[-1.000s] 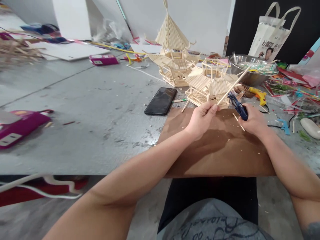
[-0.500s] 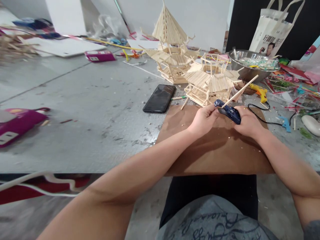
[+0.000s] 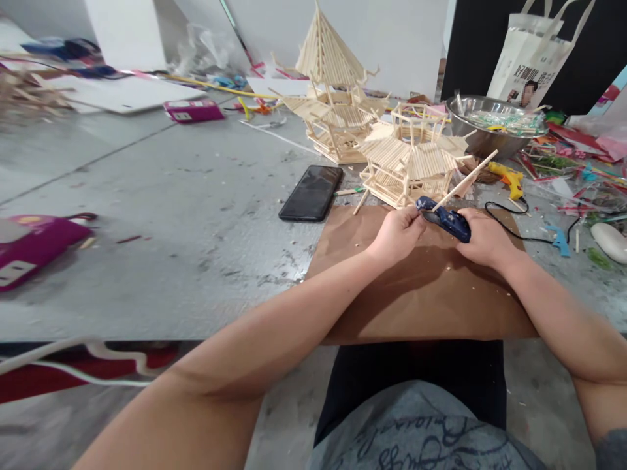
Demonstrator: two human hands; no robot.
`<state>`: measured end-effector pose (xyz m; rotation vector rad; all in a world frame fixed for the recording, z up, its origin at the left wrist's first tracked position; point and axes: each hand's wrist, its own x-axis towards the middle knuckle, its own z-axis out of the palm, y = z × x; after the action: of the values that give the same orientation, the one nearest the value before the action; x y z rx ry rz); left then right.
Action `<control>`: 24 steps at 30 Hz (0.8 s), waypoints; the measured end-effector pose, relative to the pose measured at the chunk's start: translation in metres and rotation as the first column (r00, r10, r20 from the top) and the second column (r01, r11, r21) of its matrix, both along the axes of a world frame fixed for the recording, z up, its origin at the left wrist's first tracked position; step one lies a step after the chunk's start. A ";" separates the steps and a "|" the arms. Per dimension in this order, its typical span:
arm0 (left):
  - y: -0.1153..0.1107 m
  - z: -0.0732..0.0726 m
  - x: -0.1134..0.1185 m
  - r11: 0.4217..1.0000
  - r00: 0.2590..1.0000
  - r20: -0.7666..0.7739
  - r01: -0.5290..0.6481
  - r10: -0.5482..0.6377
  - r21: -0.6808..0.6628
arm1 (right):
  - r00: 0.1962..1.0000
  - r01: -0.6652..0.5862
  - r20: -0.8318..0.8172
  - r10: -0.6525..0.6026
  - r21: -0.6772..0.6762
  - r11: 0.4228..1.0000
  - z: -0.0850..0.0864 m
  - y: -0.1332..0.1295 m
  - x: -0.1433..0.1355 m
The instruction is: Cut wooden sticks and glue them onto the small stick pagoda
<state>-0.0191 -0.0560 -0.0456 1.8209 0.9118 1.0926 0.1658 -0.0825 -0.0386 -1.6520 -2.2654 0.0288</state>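
Note:
My right hand (image 3: 482,240) is wrapped round a dark blue hand cutter (image 3: 453,222) above the brown paper. A thin wooden stick (image 3: 467,177) slants up and right from the cutter's head. My left hand (image 3: 399,234) is closed at the stick's lower end, its fingertips right beside the cutter's head; they hide that end, and I cannot tell whether the blade touches it. Just beyond my hands stands a low stick-built pavilion (image 3: 414,160) with an open top. Behind it, to the left, rises a taller stick pagoda (image 3: 337,98) with a pointed roof.
Brown paper (image 3: 416,307) covers the table's near edge. A black phone (image 3: 311,192) lies left of it. To the right are a yellow glue gun (image 3: 509,179), its cord, a metal bowl (image 3: 473,134) and loose scraps. Purple power strips (image 3: 39,248) rest on the left.
The view has shifted very slightly. My hands, the cutter and the stick keep nearly the same pose, a touch further left in the picture.

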 end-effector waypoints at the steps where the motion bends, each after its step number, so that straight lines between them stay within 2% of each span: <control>1: 0.000 0.000 0.000 1.000 1.000 -0.007 -0.001 0.001 0.007 | 1.000 0.001 0.000 -0.001 -0.001 1.000 0.000 0.000 0.000; 13: 0.004 -0.005 -0.001 0.998 0.999 0.027 0.022 -0.024 0.062 | 0.997 0.054 0.060 -0.054 -0.006 0.999 0.003 -0.004 -0.003; 24: 0.004 -0.004 -0.001 0.998 0.997 0.065 0.041 -0.045 0.055 | 0.976 0.157 0.162 -0.147 -0.051 0.986 0.010 -0.008 -0.008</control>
<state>-0.0205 -0.0521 -0.0501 1.8291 0.8078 1.1532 0.1581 -0.0910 -0.0286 -1.9196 -2.2638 -0.0704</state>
